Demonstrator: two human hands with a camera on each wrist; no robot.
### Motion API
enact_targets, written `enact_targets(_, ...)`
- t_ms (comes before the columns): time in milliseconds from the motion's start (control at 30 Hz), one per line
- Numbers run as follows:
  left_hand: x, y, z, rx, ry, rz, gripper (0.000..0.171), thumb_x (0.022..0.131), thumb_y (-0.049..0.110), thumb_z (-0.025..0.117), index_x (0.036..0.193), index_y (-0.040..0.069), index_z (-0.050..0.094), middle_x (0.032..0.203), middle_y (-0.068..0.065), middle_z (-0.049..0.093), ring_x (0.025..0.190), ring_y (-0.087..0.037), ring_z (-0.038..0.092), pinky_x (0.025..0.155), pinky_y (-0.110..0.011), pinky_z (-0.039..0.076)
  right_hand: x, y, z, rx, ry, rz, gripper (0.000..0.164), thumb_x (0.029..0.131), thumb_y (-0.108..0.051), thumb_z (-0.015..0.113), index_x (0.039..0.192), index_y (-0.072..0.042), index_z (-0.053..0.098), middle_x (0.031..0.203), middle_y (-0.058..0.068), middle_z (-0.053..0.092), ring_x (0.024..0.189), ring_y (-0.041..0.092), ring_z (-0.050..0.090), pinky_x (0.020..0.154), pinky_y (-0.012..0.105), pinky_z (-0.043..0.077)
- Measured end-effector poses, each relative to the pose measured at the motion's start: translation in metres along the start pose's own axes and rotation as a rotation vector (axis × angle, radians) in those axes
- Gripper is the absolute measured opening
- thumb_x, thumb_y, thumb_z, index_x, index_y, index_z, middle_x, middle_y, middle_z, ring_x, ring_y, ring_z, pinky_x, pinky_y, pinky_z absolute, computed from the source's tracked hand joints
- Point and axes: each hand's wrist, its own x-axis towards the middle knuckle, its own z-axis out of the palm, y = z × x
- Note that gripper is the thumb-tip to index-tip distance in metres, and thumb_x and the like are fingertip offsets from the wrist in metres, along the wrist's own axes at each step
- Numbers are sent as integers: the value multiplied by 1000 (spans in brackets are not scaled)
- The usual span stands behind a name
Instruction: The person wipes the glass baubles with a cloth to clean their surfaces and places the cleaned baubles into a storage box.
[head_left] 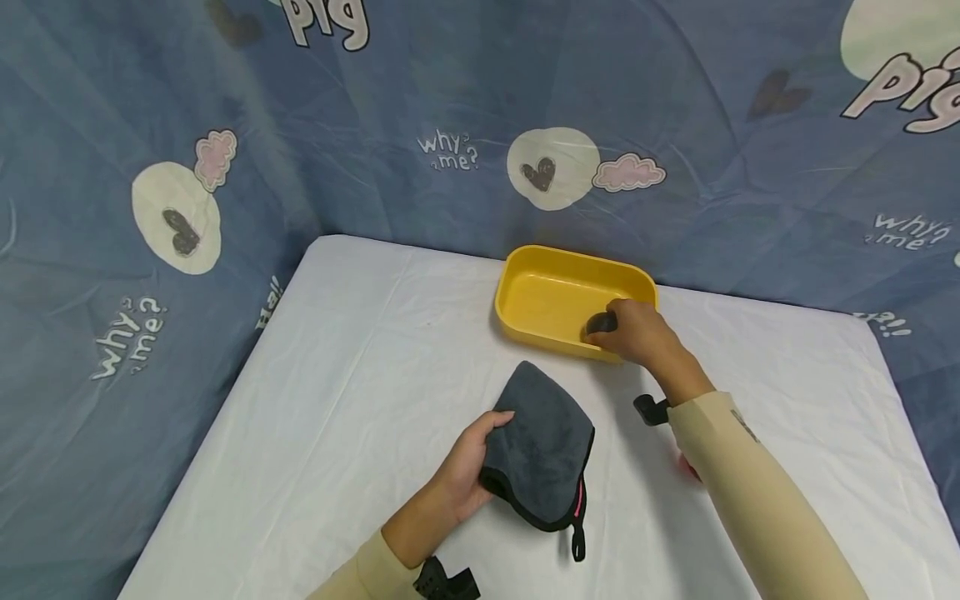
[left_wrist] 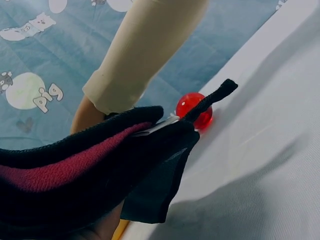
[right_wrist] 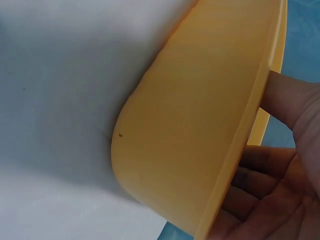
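My left hand (head_left: 467,467) grips the left edge of a folded dark grey cloth (head_left: 536,450) with its thumb on top. The cloth has black trim, a hanging loop and a pinkish-red inner side, which shows in the left wrist view. My right hand (head_left: 637,337) reaches into the front right of a yellow tray (head_left: 555,337). A small, dark, rounded object (head_left: 602,322) sits between its thumb and fingers; its kind cannot be made out. In the right wrist view the tray wall hides the fingertips and that object.
A shiny red ball (left_wrist: 190,107) lies on the white-covered table (head_left: 360,350), mostly hidden by the right sleeve (head_left: 757,492) in the head view. Printed blue fabric (head_left: 420,92) hangs behind the table and at its left. The tray stands near the back edge.
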Motion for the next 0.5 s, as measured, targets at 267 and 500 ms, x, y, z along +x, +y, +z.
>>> enact_targets(267, 0, -1, -3, 11, -9, 10, 66, 107, 33, 41, 165, 7, 20, 160, -13, 33, 135, -20, 47, 113, -33, 40, 0, 0, 4, -5, 12, 4, 64, 93, -39, 80, 131, 9, 61, 119, 25, 66, 96, 35, 57, 86, 49, 49)
enact_targets(500, 0, -1, -6, 27, -23, 17, 65, 108, 33, 40, 164, 7, 20, 161, -12, 31, 136, -19, 44, 114, -32, 39, -1, -1, 4, 3, 29, 0, 49, 93, -40, 80, 108, 3, 62, 88, 12, 56, 81, 29, 51, 70, 41, 41)
